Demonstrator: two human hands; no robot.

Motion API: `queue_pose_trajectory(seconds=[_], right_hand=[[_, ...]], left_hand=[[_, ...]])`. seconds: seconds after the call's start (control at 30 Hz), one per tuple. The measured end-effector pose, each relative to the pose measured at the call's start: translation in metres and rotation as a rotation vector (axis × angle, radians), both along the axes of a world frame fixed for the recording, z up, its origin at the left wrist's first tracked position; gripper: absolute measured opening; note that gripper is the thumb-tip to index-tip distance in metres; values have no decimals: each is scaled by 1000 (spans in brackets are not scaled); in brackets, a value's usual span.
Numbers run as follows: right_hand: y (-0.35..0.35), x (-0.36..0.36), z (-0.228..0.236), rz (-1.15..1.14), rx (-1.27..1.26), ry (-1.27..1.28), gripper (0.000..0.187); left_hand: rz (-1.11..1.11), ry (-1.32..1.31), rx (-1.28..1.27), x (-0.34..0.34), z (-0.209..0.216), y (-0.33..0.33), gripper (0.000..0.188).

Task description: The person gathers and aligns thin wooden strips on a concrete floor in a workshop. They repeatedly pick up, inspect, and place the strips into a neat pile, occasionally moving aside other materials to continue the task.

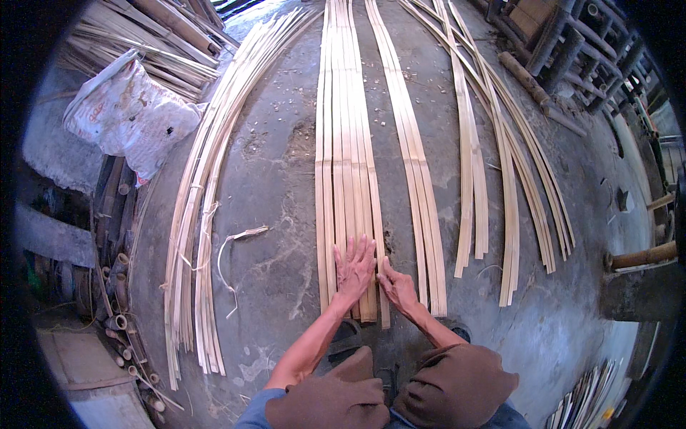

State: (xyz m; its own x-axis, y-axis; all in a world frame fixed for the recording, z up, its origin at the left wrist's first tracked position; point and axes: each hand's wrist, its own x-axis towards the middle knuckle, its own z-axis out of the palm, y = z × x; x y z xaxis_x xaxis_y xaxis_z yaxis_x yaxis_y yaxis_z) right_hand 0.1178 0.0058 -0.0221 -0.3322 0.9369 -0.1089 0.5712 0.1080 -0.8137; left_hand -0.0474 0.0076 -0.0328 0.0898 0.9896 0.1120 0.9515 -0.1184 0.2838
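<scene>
A row of long, pale bamboo strips (344,186) lies side by side on the floor in front of me, running away to the far edge. My left hand (354,272) rests flat across the near part of this row, fingers spread and pointing away. Beside it, my right hand (401,289) is curled at the row's right edge, with thumb and fingertips on the outermost bamboo strip (384,314). That strip's near end sticks out slightly past its neighbours. Just right of my right hand lies a narrower group of bamboo strips (421,200).
Tied bamboo strips (207,171) lie to the left, near a loose strip scrap (227,261). More strips (507,179) cross at the right. A white sack (132,114) and bamboo poles (118,322) line the left side; a bamboo frame (579,50) stands far right.
</scene>
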Motion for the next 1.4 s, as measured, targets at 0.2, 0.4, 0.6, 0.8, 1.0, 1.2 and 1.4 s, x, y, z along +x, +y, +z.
queue_pose_trajectory(seconds=[0.2, 0.4, 0.6, 0.8, 1.0, 1.2, 1.4], right_hand=[[9, 0, -2, 7, -11, 20, 52], [19, 1, -10, 46, -16, -72, 52], [18, 40, 12, -91, 263, -433, 59], [18, 71, 7, -105, 258, -563, 57], [14, 58, 26, -270, 61, -104, 51], [-13, 42, -7, -374, 67, 121, 47], [-4, 11, -2, -280, 44, 150, 45]], left_hand=[[19, -32, 33, 6, 3, 1, 51], [34, -36, 7, 7, 5, 4, 49], [40, -12, -29, 13, 11, 0, 57], [-8, -12, -56, 26, 17, -8, 69], [-34, -64, -84, 31, 7, -15, 67], [-6, -131, -39, 30, 8, -9, 64], [-18, -59, -69, 26, 2, -11, 62]])
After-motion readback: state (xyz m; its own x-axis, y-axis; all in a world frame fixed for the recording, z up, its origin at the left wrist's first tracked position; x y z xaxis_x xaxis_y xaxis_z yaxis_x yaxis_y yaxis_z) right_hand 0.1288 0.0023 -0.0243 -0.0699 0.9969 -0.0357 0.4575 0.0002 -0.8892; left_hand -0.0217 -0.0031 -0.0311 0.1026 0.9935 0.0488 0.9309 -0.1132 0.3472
